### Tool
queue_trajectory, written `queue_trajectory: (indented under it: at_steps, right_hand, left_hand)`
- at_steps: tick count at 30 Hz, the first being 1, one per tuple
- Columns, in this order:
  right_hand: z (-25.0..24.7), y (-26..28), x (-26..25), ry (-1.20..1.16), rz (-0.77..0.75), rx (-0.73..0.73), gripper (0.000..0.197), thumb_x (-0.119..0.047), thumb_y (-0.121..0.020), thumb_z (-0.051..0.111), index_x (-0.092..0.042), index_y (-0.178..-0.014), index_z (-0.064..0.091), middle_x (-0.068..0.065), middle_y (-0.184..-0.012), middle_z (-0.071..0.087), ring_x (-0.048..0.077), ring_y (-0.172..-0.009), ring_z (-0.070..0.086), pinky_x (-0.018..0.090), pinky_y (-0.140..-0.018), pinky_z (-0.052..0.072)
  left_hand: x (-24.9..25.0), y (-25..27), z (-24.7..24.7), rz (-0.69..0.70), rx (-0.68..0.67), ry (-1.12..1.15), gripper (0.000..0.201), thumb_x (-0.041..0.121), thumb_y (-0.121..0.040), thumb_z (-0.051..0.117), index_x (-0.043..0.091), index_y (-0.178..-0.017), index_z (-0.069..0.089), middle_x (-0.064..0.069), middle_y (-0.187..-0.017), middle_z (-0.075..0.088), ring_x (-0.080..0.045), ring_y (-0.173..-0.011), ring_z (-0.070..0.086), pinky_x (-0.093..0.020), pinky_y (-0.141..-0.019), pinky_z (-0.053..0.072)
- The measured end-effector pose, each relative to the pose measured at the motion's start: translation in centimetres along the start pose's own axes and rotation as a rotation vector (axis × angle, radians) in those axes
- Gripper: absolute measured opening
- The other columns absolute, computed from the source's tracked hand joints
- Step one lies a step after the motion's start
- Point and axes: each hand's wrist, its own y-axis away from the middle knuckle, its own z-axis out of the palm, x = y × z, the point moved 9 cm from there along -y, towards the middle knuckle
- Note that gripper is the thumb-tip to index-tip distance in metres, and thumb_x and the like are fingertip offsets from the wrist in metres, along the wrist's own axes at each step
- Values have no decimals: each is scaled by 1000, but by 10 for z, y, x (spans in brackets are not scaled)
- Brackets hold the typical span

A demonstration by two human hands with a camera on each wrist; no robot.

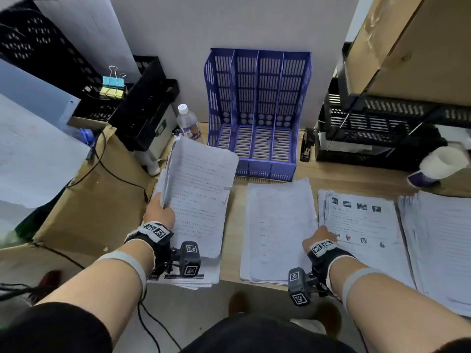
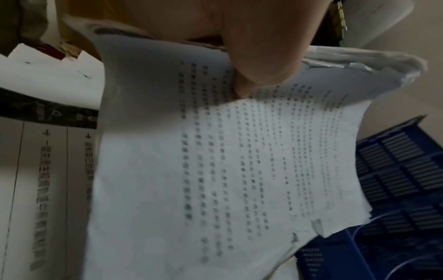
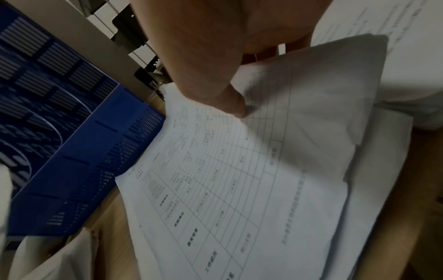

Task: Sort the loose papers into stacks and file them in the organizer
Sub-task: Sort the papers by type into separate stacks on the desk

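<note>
A blue four-slot organizer (image 1: 257, 110) (image 2: 395, 180) (image 3: 72, 161) stands upright at the back of the desk, its slots bare. My left hand (image 1: 160, 207) grips a thick stack of text pages (image 1: 201, 189) (image 2: 227, 161) by its left edge and holds it tilted above another stack with a black bar (image 1: 188, 276); the thumb (image 2: 258, 72) lies on the top page. My right hand (image 1: 321, 235) pinches the left edge of the picture-page stack (image 1: 364, 225), whose raised edge (image 3: 311, 94) lifts beside the thumb (image 3: 237, 104). The form stack (image 1: 277, 230) (image 3: 227, 180) lies flat between the hands.
A further paper stack (image 1: 438, 245) lies at the far right. A water bottle (image 1: 187, 123), black trays (image 1: 142, 110) and a cardboard box (image 1: 96, 200) crowd the left. A stapler (image 1: 305, 146) and black trays (image 1: 377, 131) stand right of the organizer.
</note>
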Motion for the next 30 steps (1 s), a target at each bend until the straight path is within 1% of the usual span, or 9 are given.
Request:
queue_trajectory:
  at_steps: [5, 8, 10, 14, 17, 19, 22, 27, 30]
  right_hand:
    - [-27, 11, -25, -5, -109, 205, 61, -37, -84, 63, -9, -133, 38, 15, -134, 43, 33, -123, 43, 45, -98, 41]
    - [13, 22, -59, -449, -253, -250, 49, -49, -90, 58, -10, -119, 54, 10, -115, 60, 27, -104, 61, 41, -87, 53]
    - [37, 40, -74, -525, -300, -450, 43, -48, -87, 64, -14, -112, 58, 8, -106, 62, 23, -94, 67, 37, -72, 58]
    - [37, 38, -76, -364, -442, -182, 14, -23, -79, 74, -18, -83, 62, 0, -75, 60, 23, -76, 63, 43, -75, 58]
    - [41, 27, -59, -234, -328, -152, 47, -36, -76, 74, -21, -112, 48, 5, -104, 53, 25, -92, 59, 34, -73, 47]
    - [55, 22, -45, -260, -215, -260, 53, -37, -74, 75, -21, -115, 45, 8, -108, 58, 27, -91, 61, 39, -78, 54]
    - [62, 22, -41, -263, -237, -283, 24, -21, -80, 73, -14, -86, 52, 9, -83, 60, 25, -74, 60, 35, -66, 55]
    - [62, 31, -46, -199, -269, -208, 26, -23, -79, 66, -17, -71, 42, -2, -65, 43, 14, -57, 41, 26, -50, 29]
    - [73, 31, -45, -230, -205, -263, 30, -29, -73, 70, -19, -87, 45, 1, -75, 52, 15, -60, 48, 23, -51, 34]
  left_hand:
    - [16, 19, 26, -28, -191, 62, 38, 15, -90, 57, 7, -127, 59, -18, -125, 63, -38, -113, 58, -39, -95, 47]
    - [20, 34, 60, -25, -340, 92, 69, 47, -65, 71, 8, -122, 64, -14, -120, 67, -34, -110, 62, -43, -98, 49]
    - [5, 37, 83, -79, -382, 126, 69, 48, -62, 75, 8, -117, 67, -15, -112, 71, -34, -101, 67, -44, -91, 54]
    - [-4, 54, 110, -154, -491, 237, 55, 39, -64, 88, 5, -105, 70, -12, -91, 76, -36, -86, 72, -49, -79, 59]
    - [-7, 63, 115, -167, -499, 241, 31, 26, -75, 83, 8, -95, 69, -8, -84, 75, -27, -77, 71, -34, -62, 59]
    - [-13, 66, 116, -187, -508, 263, 53, 38, -65, 88, 5, -102, 67, -10, -89, 75, -27, -77, 72, -33, -60, 59]
    - [-20, 68, 112, -162, -490, 112, 71, 52, -64, 84, 2, -108, 59, -4, -90, 69, -20, -69, 64, -24, -48, 53]
    - [-34, 64, 109, -142, -461, 15, 92, 77, -50, 76, 7, -109, 64, -7, -96, 70, -27, -84, 67, -39, -78, 57]
    - [-32, 58, 105, -134, -454, 18, 76, 72, -75, 62, 4, -110, 66, -9, -98, 70, -31, -91, 67, -42, -82, 56]
